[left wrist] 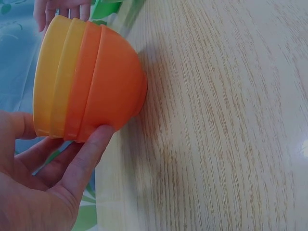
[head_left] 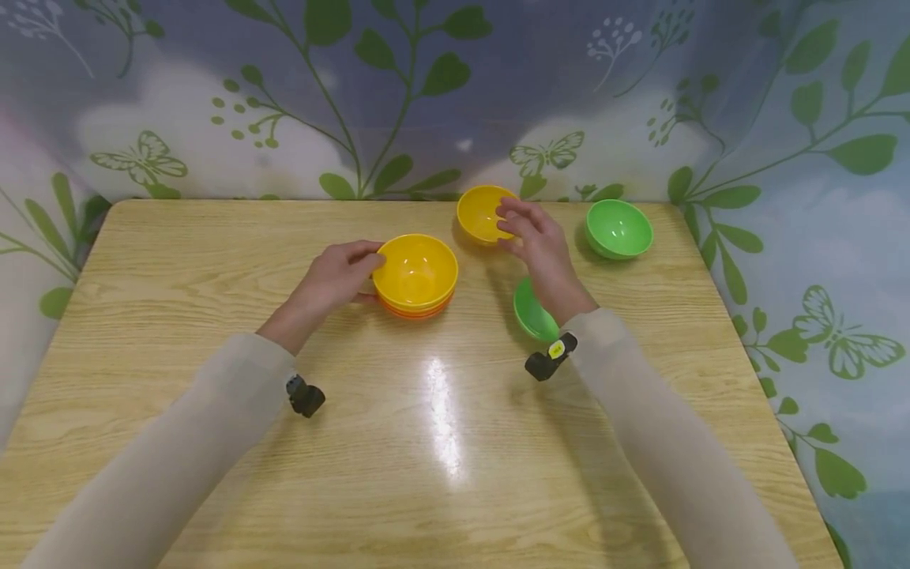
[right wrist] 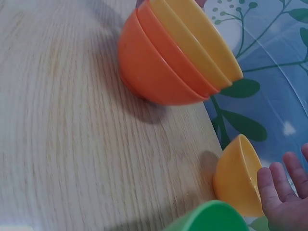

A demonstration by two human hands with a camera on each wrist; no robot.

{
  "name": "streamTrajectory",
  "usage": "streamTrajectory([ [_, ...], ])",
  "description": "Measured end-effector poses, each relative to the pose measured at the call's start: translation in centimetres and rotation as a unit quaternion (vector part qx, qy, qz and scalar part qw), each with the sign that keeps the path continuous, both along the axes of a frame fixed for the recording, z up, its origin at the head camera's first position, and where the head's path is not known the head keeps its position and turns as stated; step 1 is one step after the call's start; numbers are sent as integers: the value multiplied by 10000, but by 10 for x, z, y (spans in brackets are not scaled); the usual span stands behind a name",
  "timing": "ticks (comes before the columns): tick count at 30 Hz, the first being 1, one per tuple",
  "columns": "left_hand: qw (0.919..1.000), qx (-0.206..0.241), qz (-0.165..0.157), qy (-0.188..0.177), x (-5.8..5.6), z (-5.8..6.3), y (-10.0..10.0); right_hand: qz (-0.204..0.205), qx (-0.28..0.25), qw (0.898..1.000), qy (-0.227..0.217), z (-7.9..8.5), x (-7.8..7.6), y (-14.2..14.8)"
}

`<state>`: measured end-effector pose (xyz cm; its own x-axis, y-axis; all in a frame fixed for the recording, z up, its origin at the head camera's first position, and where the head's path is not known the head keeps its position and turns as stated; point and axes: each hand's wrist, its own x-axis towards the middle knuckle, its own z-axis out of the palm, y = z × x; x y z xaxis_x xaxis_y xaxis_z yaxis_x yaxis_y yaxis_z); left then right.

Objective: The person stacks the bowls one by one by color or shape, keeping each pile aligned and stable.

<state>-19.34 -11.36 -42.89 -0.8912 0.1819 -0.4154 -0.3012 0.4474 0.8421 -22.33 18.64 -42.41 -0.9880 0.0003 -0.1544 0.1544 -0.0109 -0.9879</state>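
Observation:
My left hand (head_left: pixel 341 273) grips a stack of bowls at its left side, thumb at the rim and fingers along the outside. Two yellow bowls (left wrist: pixel 47 82) sit nested in two orange bowls (left wrist: pixel 113 72). The stack stands upright over the middle of the table. Over at the back, my right hand (head_left: pixel 543 249) is beside a single yellow bowl (head_left: pixel 478 213), its fingers spread and fairly straight at the right of the rim. In the right wrist view those fingers (right wrist: pixel 284 187) overlap that bowl's open side, with nothing held in the hand.
One green bowl (head_left: pixel 618 229) stands at the back right of the wooden table (head_left: pixel 213 442). Another green bowl (head_left: pixel 529 310) is nearer, partly hidden under my right wrist. A curtain with printed leaves and butterflies (head_left: pixel 405 103) hangs behind the table's back edge.

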Motion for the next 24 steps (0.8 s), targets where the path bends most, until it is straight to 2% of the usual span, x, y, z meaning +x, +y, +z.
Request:
streamTrajectory([
  [7, 10000, -26, 17, -44, 0, 0, -1, -155, 39, 9999, -4, 0, -7, 8],
  [24, 10000, -72, 9, -48, 0, 0, 0, -535, 513, 9962, -454, -3, -18, 24],
])
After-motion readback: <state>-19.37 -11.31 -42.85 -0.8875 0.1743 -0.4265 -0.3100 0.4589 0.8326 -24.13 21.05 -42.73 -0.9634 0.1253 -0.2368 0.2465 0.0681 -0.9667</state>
